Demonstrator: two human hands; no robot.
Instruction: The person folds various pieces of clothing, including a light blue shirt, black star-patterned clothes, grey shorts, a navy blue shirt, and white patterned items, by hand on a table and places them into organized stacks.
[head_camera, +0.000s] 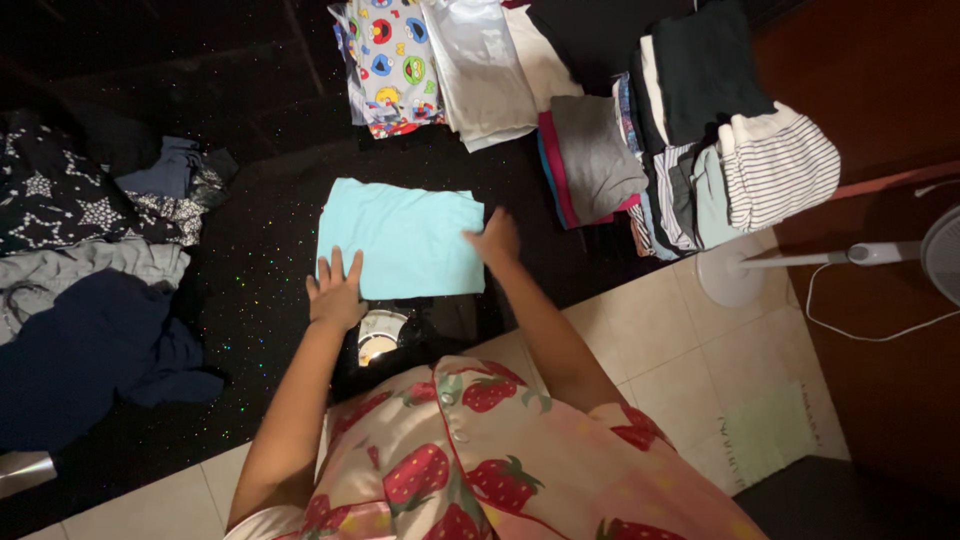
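Observation:
A light blue cloth (402, 236), folded into a rectangle, lies flat on a black glittery mat (255, 290). My left hand (336, 291) presses flat on its near left corner, fingers spread. My right hand (495, 238) rests on the cloth's right edge, fingers pointing left onto the fabric. Neither hand lifts the cloth.
Folded clothes are stacked at the top: a cartoon-print piece (395, 60), white pieces (485, 70), a grey and pink stack (592, 155), a striped bundle (780, 165). Unfolded dark and grey clothes (85, 260) lie heaped at left. A white fan base (728, 275) stands on the tiled floor at right.

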